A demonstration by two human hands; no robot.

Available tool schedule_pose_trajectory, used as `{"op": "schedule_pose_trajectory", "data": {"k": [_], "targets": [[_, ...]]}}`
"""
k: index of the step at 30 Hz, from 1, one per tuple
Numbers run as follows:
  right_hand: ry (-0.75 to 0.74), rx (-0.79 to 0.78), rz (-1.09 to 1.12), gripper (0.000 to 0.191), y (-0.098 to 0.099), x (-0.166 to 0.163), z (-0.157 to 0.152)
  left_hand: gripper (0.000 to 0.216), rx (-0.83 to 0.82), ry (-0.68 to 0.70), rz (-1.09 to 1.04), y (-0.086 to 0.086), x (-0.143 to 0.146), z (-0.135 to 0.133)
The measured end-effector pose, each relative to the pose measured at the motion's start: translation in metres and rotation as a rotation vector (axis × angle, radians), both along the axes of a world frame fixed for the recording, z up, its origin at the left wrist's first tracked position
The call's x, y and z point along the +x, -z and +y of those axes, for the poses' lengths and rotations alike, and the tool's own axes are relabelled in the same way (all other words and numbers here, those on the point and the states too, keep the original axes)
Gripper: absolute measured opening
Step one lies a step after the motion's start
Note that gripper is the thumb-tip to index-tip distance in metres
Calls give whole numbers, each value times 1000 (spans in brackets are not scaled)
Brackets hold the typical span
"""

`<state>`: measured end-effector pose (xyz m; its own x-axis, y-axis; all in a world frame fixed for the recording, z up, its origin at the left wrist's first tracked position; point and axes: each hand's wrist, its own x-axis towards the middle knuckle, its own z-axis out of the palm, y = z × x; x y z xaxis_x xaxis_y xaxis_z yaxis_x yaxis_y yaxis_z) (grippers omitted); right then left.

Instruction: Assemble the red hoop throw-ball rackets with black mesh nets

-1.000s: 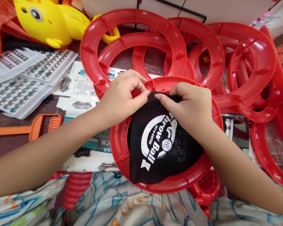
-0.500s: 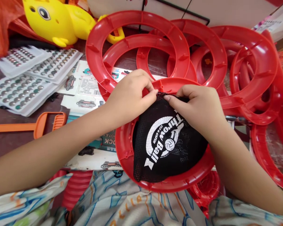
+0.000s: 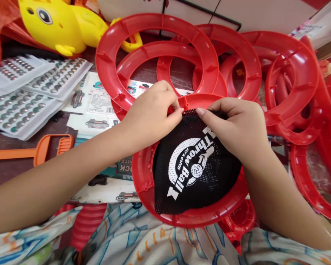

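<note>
A black mesh net [image 3: 193, 169] printed with white "Throw Ball" lettering lies stretched inside a red plastic ring [image 3: 143, 176] resting on my lap. My left hand [image 3: 151, 117] pinches the net's far edge against the top of the ring, fingers curled. My right hand [image 3: 237, 129] presses the same far edge just to the right, thumb and forefinger closed on the mesh. The two hands nearly touch at the ring's far rim.
Several more red rings [image 3: 157, 55] are piled behind and to the right. Trays of button cells [image 3: 22, 106] lie at the left, with a yellow duck toy [image 3: 63, 25] behind them. An orange plastic handle [image 3: 44, 149] and printed cards [image 3: 99, 103] lie on the table.
Both hands have worked a little rightward along the net's far edge, and the ring with the net has turned slightly. The view has shifted a bit.
</note>
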<state>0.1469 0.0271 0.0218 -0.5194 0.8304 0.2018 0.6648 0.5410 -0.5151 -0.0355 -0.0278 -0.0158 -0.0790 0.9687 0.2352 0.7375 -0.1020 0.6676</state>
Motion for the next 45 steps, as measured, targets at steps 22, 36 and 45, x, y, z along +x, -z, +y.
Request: {"op": "schedule_pose_trajectory", "data": {"k": [22, 36, 45], "targets": [[72, 129, -58, 30, 3, -2, 1, 19, 108, -15, -93, 7, -1, -9], [86, 203, -150, 33, 5, -5, 1, 16, 111, 23, -71, 9, -3, -10], [92, 193, -253, 33, 2, -7, 1, 21, 216, 176, -8, 10, 0, -17]]}}
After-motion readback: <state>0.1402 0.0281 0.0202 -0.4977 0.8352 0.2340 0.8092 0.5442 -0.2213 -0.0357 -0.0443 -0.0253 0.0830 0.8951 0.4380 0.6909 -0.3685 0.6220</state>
